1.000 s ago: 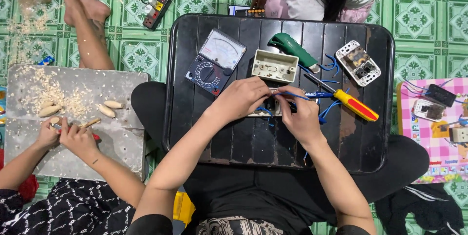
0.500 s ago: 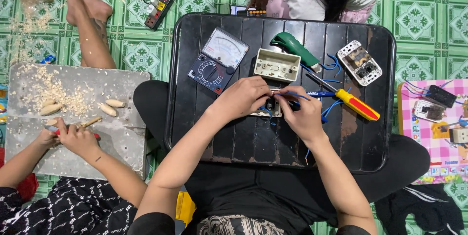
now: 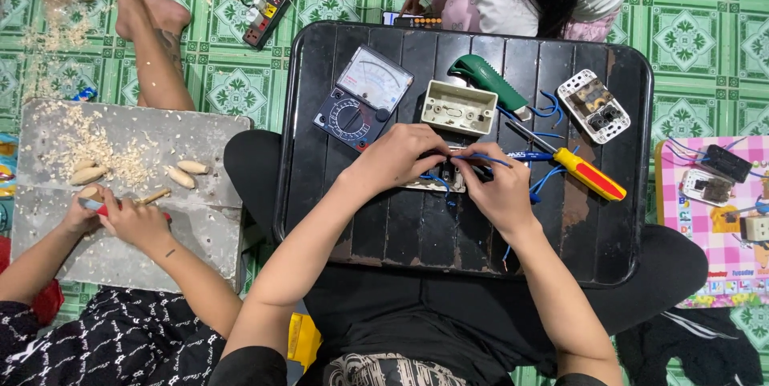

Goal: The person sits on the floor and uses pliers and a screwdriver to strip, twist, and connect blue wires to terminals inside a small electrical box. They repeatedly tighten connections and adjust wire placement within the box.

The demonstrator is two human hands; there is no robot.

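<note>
Our left hand [image 3: 404,154] and right hand [image 3: 498,187] pinch blue wires [image 3: 481,160] over a small switch plate [image 3: 436,182] between them on the black table [image 3: 400,242]. Beyond the fingers: beige box [image 3: 458,107], meter [image 3: 362,98], screwdriver [image 3: 581,171].

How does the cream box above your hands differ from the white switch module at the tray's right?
The cream box is an open, hollow shell lying square to the tray; the white switch module lies tilted, showing metal parts and dark sockets. Blue wires touch the module, not the box. Both rest on the black tray.

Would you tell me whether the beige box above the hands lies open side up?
Yes: the beige box lies open side up, its hollow interior visible.
</note>
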